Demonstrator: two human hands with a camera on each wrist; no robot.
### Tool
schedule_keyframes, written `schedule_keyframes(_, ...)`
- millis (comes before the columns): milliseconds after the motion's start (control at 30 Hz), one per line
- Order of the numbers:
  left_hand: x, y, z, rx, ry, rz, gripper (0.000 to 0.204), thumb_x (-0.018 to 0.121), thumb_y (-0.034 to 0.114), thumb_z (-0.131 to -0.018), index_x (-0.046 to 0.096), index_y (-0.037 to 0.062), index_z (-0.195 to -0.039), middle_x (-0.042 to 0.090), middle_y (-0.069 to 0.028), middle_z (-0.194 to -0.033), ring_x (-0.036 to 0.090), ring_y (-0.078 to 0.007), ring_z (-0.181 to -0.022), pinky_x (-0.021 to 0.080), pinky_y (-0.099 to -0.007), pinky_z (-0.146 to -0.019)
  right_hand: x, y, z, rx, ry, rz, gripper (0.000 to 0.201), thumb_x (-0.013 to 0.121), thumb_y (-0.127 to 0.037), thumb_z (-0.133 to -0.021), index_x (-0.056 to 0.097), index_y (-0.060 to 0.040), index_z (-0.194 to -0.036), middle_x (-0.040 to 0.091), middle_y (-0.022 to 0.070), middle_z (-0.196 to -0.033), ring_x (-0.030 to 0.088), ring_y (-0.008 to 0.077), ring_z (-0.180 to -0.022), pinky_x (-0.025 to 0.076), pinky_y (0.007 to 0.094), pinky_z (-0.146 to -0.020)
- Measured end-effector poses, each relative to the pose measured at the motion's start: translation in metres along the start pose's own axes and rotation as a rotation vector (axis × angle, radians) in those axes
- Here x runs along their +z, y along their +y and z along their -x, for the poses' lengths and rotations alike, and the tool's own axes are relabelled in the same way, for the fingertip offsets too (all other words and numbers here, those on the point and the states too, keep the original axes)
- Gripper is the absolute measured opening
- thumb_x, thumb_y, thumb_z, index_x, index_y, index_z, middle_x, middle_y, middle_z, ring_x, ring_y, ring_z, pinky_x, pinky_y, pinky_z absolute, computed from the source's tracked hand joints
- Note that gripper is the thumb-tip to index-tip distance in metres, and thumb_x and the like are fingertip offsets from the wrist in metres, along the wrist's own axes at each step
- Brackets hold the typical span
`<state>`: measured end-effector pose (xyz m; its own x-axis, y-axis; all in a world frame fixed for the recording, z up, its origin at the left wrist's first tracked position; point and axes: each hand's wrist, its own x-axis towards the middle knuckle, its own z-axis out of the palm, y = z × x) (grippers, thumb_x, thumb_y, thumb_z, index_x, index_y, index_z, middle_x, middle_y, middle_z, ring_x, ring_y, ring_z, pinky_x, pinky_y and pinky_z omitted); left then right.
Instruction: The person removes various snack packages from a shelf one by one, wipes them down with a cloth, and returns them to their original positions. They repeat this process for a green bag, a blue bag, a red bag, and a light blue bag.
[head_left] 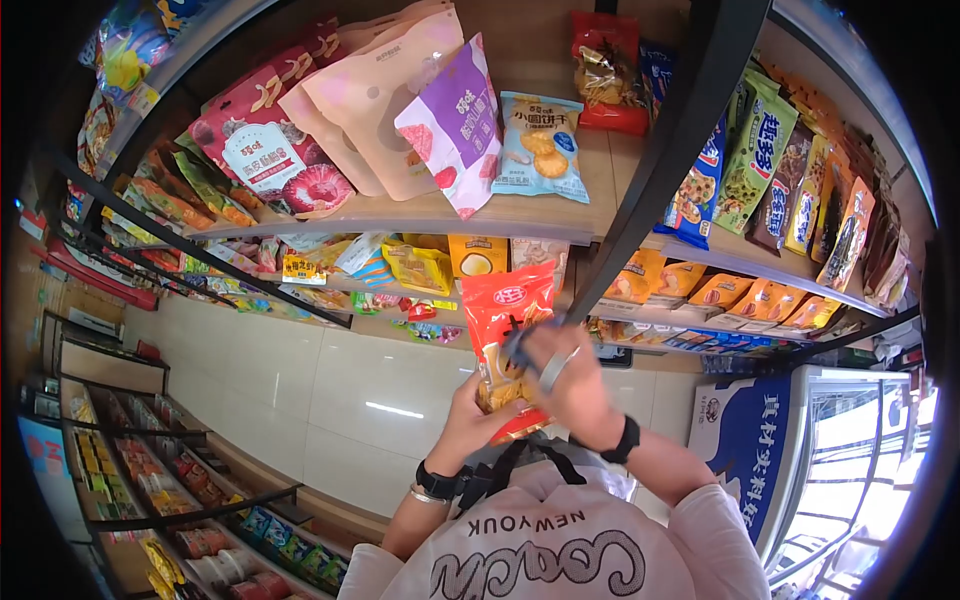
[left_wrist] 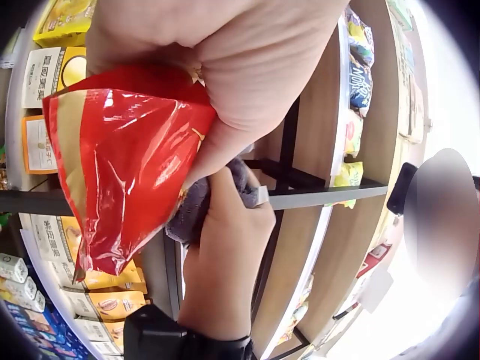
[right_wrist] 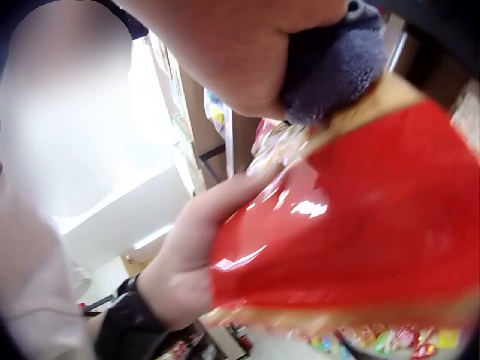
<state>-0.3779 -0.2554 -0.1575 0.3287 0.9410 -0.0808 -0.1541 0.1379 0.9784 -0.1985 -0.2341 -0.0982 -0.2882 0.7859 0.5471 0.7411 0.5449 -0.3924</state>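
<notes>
In the head view a red snack bag [head_left: 510, 295] is held upright in front of the chest. My left hand [head_left: 466, 425] grips its lower part, thumb across the front. My right hand [head_left: 580, 390], blurred, holds a dark grey-blue cloth [head_left: 516, 350] against the bag's printed face. From the left wrist, the bag's shiny red side [left_wrist: 135, 165] shows below the left hand [left_wrist: 259, 60], and the right fingers curl round the bunched cloth [left_wrist: 190, 210]. The right wrist view shows the fuzzy cloth [right_wrist: 341, 67] right at the bag's edge.
A shelf [head_left: 390, 222] with large snack pouches stands ahead, smaller packs on the tier below. A black post [head_left: 665, 150] divides it from more snack bags [head_left: 755, 150] on the right. Lower shelving [head_left: 190, 480] lies left, a glass-sided freezer [head_left: 750, 450] right. Tiled floor [head_left: 300, 370] lies between.
</notes>
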Motion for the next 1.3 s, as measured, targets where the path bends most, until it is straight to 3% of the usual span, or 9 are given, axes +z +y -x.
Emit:
schedule_keyframes(100,-0.001,-0.004,0.000,0.100,0.000,-0.085,0.056,0.071,-0.002,-0.083,0.047,-0.0011,-0.133,0.060,-0.0097,-0.125,0.059,-0.0161,-0.113,0.049,-0.0316,-0.096,0.012,-0.023,0.030,-0.189,-0.053,-0.155,0.038,0.073,-0.005,-0.063,0.062,-0.0060,-0.100,0.061,0.0099,-0.103,0.058,0.0327,-0.093,0.050,0.0420,-0.083)
schedule_keyframes(233,0.012,0.001,0.006,-0.025,0.169,0.018,0.046,0.069,0.002,-0.085,0.050,-0.0006,-0.127,0.063,-0.0085,-0.117,0.060,-0.0133,-0.108,0.049,-0.0291,-0.093,0.010,0.005,0.022,0.182,0.066,-0.108,0.041,0.075,-0.004,-0.063,0.064,-0.0064,-0.103,0.060,0.0096,-0.109,0.059,0.0315,-0.099,0.051,0.0409,-0.086)
schedule_keyframes(333,0.008,-0.025,0.009,0.064,0.276,0.137,0.044,0.069,0.004,-0.087,0.049,-0.0012,-0.126,0.063,-0.0090,-0.117,0.061,-0.0134,-0.106,0.050,-0.0286,-0.091,0.021,-0.019,0.046,-0.099,-0.048,-0.144,0.042,0.075,-0.003,-0.063,0.064,-0.0050,-0.104,0.060,0.0103,-0.107,0.059,0.0319,-0.096,0.051,0.0421,-0.083)
schedule_keyframes(467,0.019,-0.014,0.016,0.091,0.431,0.316,0.038,0.065,0.002,-0.091,0.049,-0.0003,-0.126,0.061,-0.0096,-0.120,0.061,-0.0147,-0.106,0.050,-0.0300,-0.092,0.027,-0.006,0.054,-0.059,0.051,-0.233,0.043,0.077,-0.004,-0.062,0.064,-0.0050,-0.104,0.060,0.0108,-0.111,0.059,0.0319,-0.097,0.050,0.0416,-0.086)
schedule_keyframes(500,0.020,-0.009,0.015,0.099,0.434,0.268,0.038,0.063,0.002,-0.092,0.049,-0.0001,-0.127,0.060,-0.0100,-0.122,0.061,-0.0150,-0.107,0.049,-0.0300,-0.094,0.026,0.002,0.054,0.049,0.010,-0.159,0.044,0.078,-0.005,-0.063,0.064,-0.0052,-0.104,0.060,0.0110,-0.112,0.059,0.0318,-0.100,0.050,0.0412,-0.089)
schedule_keyframes(733,0.028,-0.022,0.011,0.100,0.403,0.441,0.040,0.064,0.008,-0.094,0.047,0.0006,-0.130,0.059,-0.0095,-0.124,0.058,-0.0139,-0.111,0.046,-0.0300,-0.096,0.028,-0.007,0.072,-0.195,-0.038,-0.178,0.041,0.079,-0.009,-0.061,0.064,-0.0061,-0.099,0.061,0.0090,-0.107,0.059,0.0280,-0.100,0.050,0.0421,-0.088)
schedule_keyframes(767,0.023,-0.025,0.013,0.096,0.355,0.355,0.046,0.064,0.008,-0.093,0.045,0.0011,-0.133,0.058,-0.0107,-0.128,0.058,-0.0186,-0.115,0.047,-0.0341,-0.099,0.025,0.002,0.069,-0.111,-0.001,-0.189,0.039,0.079,-0.009,-0.061,0.064,-0.0067,-0.097,0.062,0.0096,-0.106,0.060,0.0288,-0.098,0.050,0.0424,-0.087)
schedule_keyframes(967,0.009,-0.027,0.017,-0.026,0.097,0.157,0.046,0.066,0.008,-0.092,0.046,0.0000,-0.132,0.060,-0.0097,-0.125,0.059,-0.0145,-0.111,0.048,-0.0316,-0.096,-0.003,0.034,0.015,0.133,0.231,-0.345,0.035,0.070,0.002,-0.068,0.063,-0.0048,-0.101,0.063,0.0132,-0.104,0.061,0.0333,-0.096,0.050,0.0408,-0.083)
schedule_keyframes(1300,0.001,-0.026,0.019,-0.003,0.220,0.392,0.047,0.067,0.005,-0.090,0.046,-0.0001,-0.132,0.060,-0.0098,-0.125,0.059,-0.0164,-0.114,0.048,-0.0334,-0.098,-0.001,0.035,0.074,0.298,-0.048,-0.669,0.025,0.065,0.000,-0.071,0.061,-0.0026,-0.096,0.062,0.0135,-0.096,0.063,0.0296,-0.088,0.050,0.0350,-0.081)
